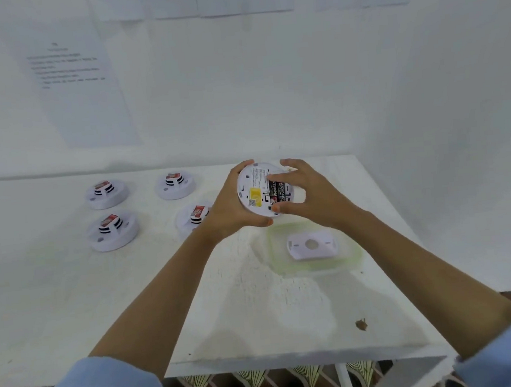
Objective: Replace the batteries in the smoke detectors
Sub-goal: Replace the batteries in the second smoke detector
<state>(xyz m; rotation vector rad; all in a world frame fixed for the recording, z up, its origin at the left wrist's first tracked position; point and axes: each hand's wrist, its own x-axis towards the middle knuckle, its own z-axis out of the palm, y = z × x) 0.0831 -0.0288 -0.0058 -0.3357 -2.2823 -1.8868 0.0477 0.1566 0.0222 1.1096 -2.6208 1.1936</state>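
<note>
Over the far-right part of the table [102, 301], my left hand [230, 208] grips the smoke detector [251, 184] by its rim, raised off the surface and tilted so its labelled back faces me. My right hand [307, 194] is curled over that back, index finger and thumb pinching the black battery [279, 191] lying in its bay. Step in hand, as I judge it: the battery swap on this unit; whether the cell is going in or coming out I cannot tell. Next move calls for a steady left grip while the right works the cell squarely along the bay, without twisting. Just below my hands, a clear tray [353, 262] with a greenish rim holds a white mounting plate [312, 245], probably this unit's base, waiting for refit. To the left, a cluster of four other detectors [112, 231] sits face up, each with a red-topped battery standing on it; the nearest one lies just behind my left wrist. Open room: bare table toward me and to the left front. Edges: the right edge runs near the tray, the wall [301, 95] close behind, the front edge well back from the work.
</note>
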